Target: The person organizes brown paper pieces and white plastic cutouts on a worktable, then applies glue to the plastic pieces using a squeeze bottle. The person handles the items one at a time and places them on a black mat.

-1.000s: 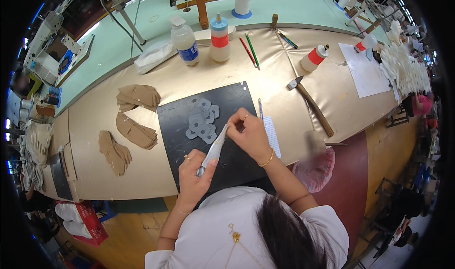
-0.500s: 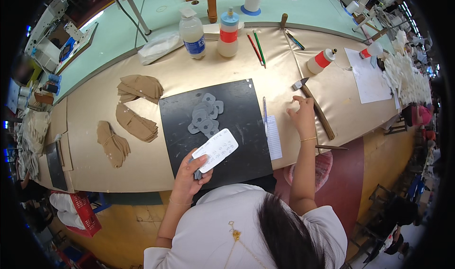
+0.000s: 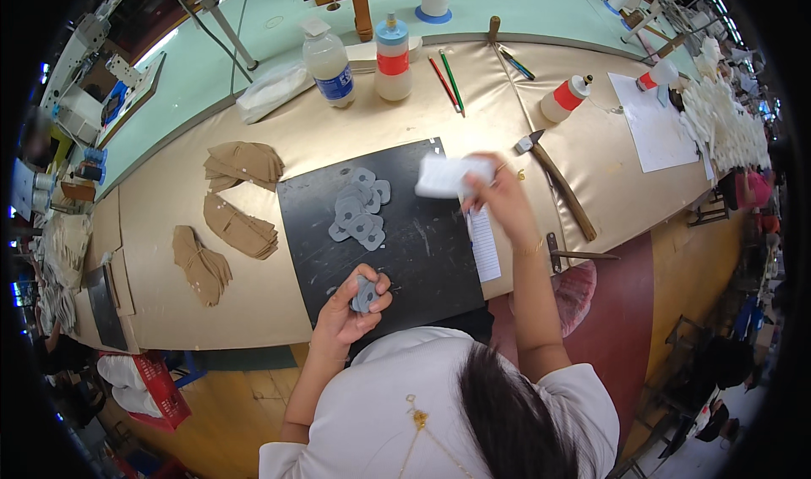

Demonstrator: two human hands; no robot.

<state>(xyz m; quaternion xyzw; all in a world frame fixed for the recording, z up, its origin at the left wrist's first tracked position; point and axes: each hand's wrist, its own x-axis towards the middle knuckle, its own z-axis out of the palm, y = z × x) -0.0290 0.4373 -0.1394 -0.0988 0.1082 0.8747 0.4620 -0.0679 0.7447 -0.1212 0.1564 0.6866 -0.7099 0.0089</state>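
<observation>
My left hand [image 3: 340, 314] is wrapped round a small stack of grey cut pieces with holes [image 3: 365, 295], over the near edge of a black board [image 3: 435, 263]. A white card [image 3: 441, 177], smeared by motion, is pinched in my right hand [image 3: 508, 207] above the board's right side. On the board lies a loose heap of similar grey pieces [image 3: 361, 202], each with a hole. Below my right hand is a lined paper pad [image 3: 484, 247], with a pen partly hidden beside it.
Brown cut pieces [image 3: 241, 225] lie in several stacks at left. Right of the board rest a hammer [image 3: 562, 187] and a small bottle with a red band [image 3: 564, 100]. Farther back stand a clear bottle [image 3: 328, 61] and a blue-capped bottle [image 3: 393, 65], with pencils [image 3: 445, 82] nearby.
My right hand has taken the white card from my left hand and carried it up to the right. The grey stack in my left hand is now uncovered.
</observation>
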